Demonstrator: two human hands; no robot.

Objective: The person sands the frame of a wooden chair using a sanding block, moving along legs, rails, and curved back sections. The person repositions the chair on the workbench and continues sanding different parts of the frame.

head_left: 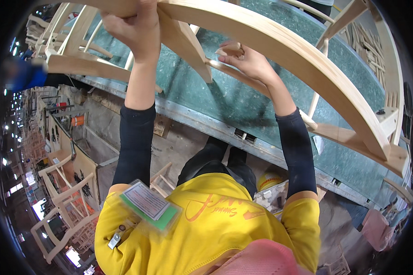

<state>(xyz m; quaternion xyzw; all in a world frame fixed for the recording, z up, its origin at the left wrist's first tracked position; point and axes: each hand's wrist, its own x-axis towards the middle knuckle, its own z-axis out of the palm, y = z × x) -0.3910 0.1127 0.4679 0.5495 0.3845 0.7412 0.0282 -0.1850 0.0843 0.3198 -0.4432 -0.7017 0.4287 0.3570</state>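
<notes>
A pale unfinished wooden chair frame [280,46] with a long curved rail spans the upper part of the view, above a green worktable [188,96]. My left hand [140,34] is closed round the frame's wood at the top, near where a broad flat leg [183,41] meets the curved rail. Under the rail's arc, my right hand [252,66] pinches a small folded tan piece [229,49], perhaps sandpaper; its exact kind cannot be made out. That hand is just above a round stretcher rod [236,73] of the frame.
More wooden chair parts [78,41] stand at the table's left end, beside a blurred blue sleeve [27,75] of another person. Bare chair frames [69,201] stand on the floor at left. Thin wooden strips [365,48] are stacked beyond the table. A yellow helmet-like object [270,179] lies below the table edge.
</notes>
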